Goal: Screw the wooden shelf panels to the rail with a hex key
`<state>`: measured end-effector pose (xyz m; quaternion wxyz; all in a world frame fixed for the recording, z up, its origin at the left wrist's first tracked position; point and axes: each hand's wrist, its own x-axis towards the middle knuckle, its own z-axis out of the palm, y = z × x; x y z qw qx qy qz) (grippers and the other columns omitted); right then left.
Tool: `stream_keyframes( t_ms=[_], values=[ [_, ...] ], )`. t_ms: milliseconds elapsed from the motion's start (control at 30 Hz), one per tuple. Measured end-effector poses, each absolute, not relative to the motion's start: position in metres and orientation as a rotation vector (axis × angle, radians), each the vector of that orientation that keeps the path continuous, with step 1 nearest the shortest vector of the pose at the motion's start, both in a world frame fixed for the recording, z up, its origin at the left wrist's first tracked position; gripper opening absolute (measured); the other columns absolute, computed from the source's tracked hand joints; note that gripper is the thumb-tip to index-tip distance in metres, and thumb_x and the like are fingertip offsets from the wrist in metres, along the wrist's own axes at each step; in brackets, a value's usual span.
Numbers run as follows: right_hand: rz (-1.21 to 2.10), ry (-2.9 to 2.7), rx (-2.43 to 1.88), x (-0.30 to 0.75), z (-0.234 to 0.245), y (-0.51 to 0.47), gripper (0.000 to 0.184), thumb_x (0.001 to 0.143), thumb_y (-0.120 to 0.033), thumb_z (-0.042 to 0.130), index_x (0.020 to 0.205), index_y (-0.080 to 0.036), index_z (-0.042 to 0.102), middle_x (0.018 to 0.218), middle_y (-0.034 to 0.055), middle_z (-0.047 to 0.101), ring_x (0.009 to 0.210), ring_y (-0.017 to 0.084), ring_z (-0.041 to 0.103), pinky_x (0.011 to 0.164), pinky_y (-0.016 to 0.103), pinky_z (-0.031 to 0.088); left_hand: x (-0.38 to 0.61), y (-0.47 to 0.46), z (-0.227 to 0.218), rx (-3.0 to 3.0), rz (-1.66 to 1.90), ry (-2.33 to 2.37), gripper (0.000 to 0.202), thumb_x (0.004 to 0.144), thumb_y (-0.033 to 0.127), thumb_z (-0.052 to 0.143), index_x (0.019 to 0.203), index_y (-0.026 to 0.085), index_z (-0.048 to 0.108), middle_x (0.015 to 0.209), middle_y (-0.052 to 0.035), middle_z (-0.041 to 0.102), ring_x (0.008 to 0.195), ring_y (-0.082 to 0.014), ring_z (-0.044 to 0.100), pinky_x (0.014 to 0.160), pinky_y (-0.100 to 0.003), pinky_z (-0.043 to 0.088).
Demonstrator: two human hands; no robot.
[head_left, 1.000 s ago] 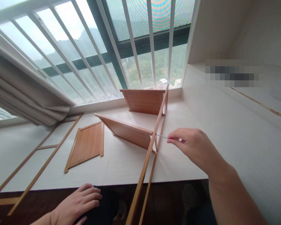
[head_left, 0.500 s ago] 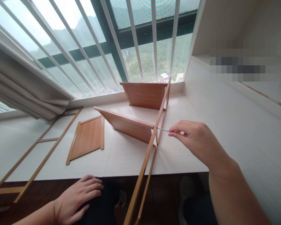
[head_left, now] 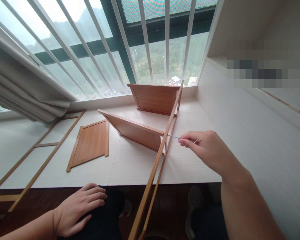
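My right hand point(head_left: 206, 146) pinches a thin metal hex key point(head_left: 174, 136) between thumb and fingertips. Its far end meets the outer side of a wooden side frame point(head_left: 151, 178), which stands on edge and reaches past the ledge's front. Against the frame's inner side, at that spot, is the end of a tilted wooden shelf panel point(head_left: 136, 130). Farther back, another shelf panel point(head_left: 153, 99) joins the same frame near the window. My left hand point(head_left: 81, 210) lies open, fingers stretched out, on my dark-clothed leg point(head_left: 102, 220), holding nothing.
On the white ledge point(head_left: 130, 166), a loose wooden panel point(head_left: 91, 143) lies flat. Left of it, a second ladder-like frame point(head_left: 51, 160) overhangs the front edge. A grey curtain point(head_left: 27, 80) and barred window point(head_left: 147, 56) stand behind; a white wall point(head_left: 252, 140) is at right.
The view has shifted slightly. My right hand's fingers have turned a little with the hex key, whose end stays at the frame. My left hand still rests on the leg.
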<state>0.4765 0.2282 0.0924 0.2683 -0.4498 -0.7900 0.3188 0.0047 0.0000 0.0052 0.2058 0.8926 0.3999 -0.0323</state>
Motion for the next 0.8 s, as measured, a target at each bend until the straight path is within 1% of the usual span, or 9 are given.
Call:
stream_keyframes(
  t_ms=[100,200,300,467,600,800],
  values=[
    [0.953,-2.127,-1.237,0.476,0.09,0.229,0.033,0.103,-0.04,0.059,0.081,-0.025,0.078,0.083,-0.0011,0.08,0.079,0.02,0.072,0.074,0.033,0.046,0.005,0.001,0.006,2.46,-0.097,1.115,0.049,0.087,0.029,0.046,0.134,0.026,0.059,0.136,-0.0099,0.073,0.131,-0.0287,0.065,0.122,-0.045,0.04],
    [1.107,-2.079,-1.253,0.474,0.088,0.23,0.038,0.103,-0.044,0.057,0.079,-0.024,0.077,0.082,0.0005,0.079,0.081,0.02,0.073,0.075,0.033,0.048,0.003,0.001,0.005,2.45,-0.093,1.118,0.049,0.086,0.03,0.046,0.133,0.027,0.059,0.136,-0.0093,0.073,0.131,-0.0291,0.065,0.122,-0.046,0.04],
    [1.332,-1.971,-1.23,0.471,0.087,0.231,0.038,0.101,-0.046,0.059,0.079,-0.022,0.078,0.081,0.003,0.079,0.079,0.02,0.073,0.074,0.032,0.051,0.002,-0.001,0.003,2.445,-0.088,1.119,0.049,0.086,0.03,0.046,0.133,0.027,0.059,0.137,-0.0092,0.073,0.132,-0.0291,0.065,0.122,-0.047,0.04],
    [1.636,-1.734,-1.166,0.466,0.087,0.231,0.039,0.094,-0.049,0.064,0.074,-0.018,0.076,0.072,0.0077,0.078,0.068,0.019,0.071,0.066,0.029,0.053,0.004,-0.002,0.003,2.461,-0.057,1.141,0.046,0.087,0.029,0.044,0.129,0.026,0.062,0.135,-0.009,0.074,0.131,-0.0282,0.065,0.122,-0.046,0.04],
    [1.72,-1.656,-1.119,0.465,0.086,0.232,0.043,0.091,-0.055,0.068,0.073,-0.017,0.075,0.071,0.0097,0.079,0.065,0.018,0.071,0.062,0.027,0.054,0.007,-0.001,0.006,2.456,-0.055,1.146,0.045,0.087,0.029,0.044,0.128,0.026,0.063,0.135,-0.0079,0.074,0.131,-0.0273,0.065,0.122,-0.045,0.04],
    [1.714,-1.649,-1.116,0.468,0.082,0.233,0.051,0.091,-0.065,0.07,0.074,-0.016,0.076,0.071,0.0103,0.079,0.064,0.017,0.07,0.061,0.026,0.053,0.01,0.0,0.01,2.481,-0.005,1.143,0.045,0.088,0.028,0.043,0.129,0.027,0.063,0.132,-0.0064,0.075,0.128,-0.026,0.066,0.121,-0.043,0.04]
  ],
)
